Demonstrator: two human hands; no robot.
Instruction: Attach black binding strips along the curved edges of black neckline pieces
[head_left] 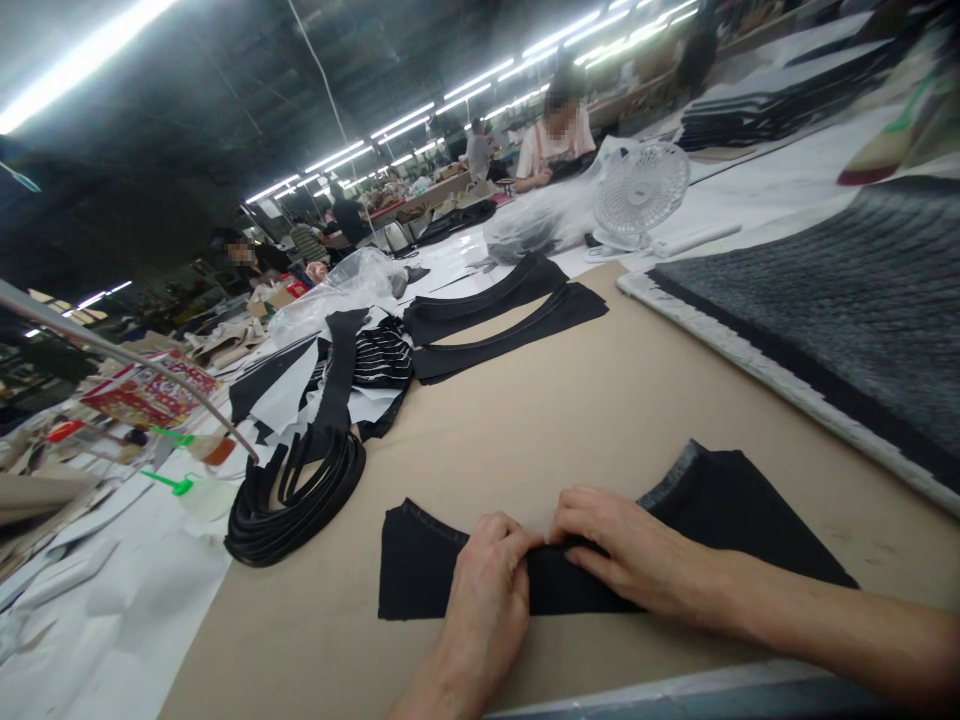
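A black fabric piece point(757, 520) with a curved upper edge lies flat on the tan board point(600, 410) in front of me. Both hands work at the middle of that curve, fingertips close together. My left hand point(491, 585) has its thumb and fingers pinched on the edge of the fabric. Just right of it, my right hand point(622, 545) pinches the same edge with bent fingers. A narrow greyish strip shows along the curve on either side of the hands. The part of the edge under my fingers is hidden.
Behind lie curved black pieces point(510, 340) and a bundle of black strips point(300, 500). Left are bottles with green nozzles point(202, 495). A small white fan point(641, 195) stands at the back. A board of dark grey material point(840, 310) lies right. Another person point(555, 145) sits beyond.
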